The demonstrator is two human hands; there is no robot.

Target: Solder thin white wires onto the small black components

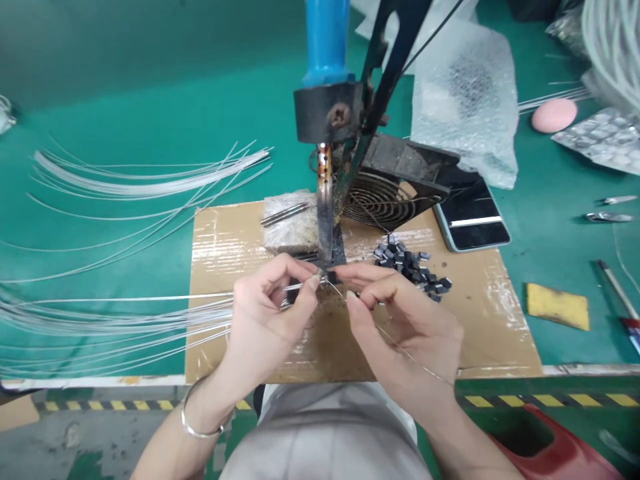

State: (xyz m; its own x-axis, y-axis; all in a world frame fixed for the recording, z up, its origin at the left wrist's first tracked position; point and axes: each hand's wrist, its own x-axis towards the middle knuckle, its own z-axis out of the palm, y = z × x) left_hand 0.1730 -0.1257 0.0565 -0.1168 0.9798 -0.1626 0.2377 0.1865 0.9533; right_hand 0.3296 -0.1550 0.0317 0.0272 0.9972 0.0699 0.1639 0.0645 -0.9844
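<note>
Beneath the tip of a soldering iron with a blue handle, both my hands meet. My left hand pinches a small part between thumb and index finger, with a pale wire running off to the left. A thin solder wire passes between the thumb and fingers of my right hand, and its end reaches the small part at the iron's tip. Small black parts lie in a pile just behind my right hand. Many white wires stretch left from behind my left hand. The part itself is mostly hidden by fingertips.
Cardboard covers the table under my hands. A black fan and a phone stand behind the pile. More wires lie at left; a yellow sponge and bubble wrap are at right.
</note>
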